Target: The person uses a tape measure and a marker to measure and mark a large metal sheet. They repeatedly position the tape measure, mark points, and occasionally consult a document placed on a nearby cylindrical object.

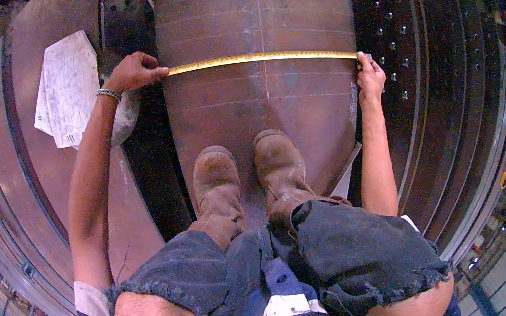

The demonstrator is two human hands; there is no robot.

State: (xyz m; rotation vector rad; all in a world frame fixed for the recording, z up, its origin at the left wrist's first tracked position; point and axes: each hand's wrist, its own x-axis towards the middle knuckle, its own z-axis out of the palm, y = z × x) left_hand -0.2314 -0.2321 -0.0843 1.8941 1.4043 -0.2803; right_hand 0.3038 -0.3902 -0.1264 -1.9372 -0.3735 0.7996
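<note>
A yellow tape measure (263, 56) is stretched taut across a brown steel plate (224, 106) that bears several thin chalk lines. At the plate's left edge my left hand (135, 72) pinches one end of the tape between thumb and fingers. My right hand (370, 76) grips the other end at the right edge, its fingers closed around a small part of the tape measure; the palm side is hidden. Both arms reach forward past my bent knees. My brown boots (279, 157) stand on the same plate, just nearer than the tape.
White angular plates (69, 88) lie on another steel piece beside my left forearm. Dark gaps (155, 154) separate the centre plate from its neighbours. On the right, a dark beam (388, 35) has rows of bright holes. Long steel members run along both sides.
</note>
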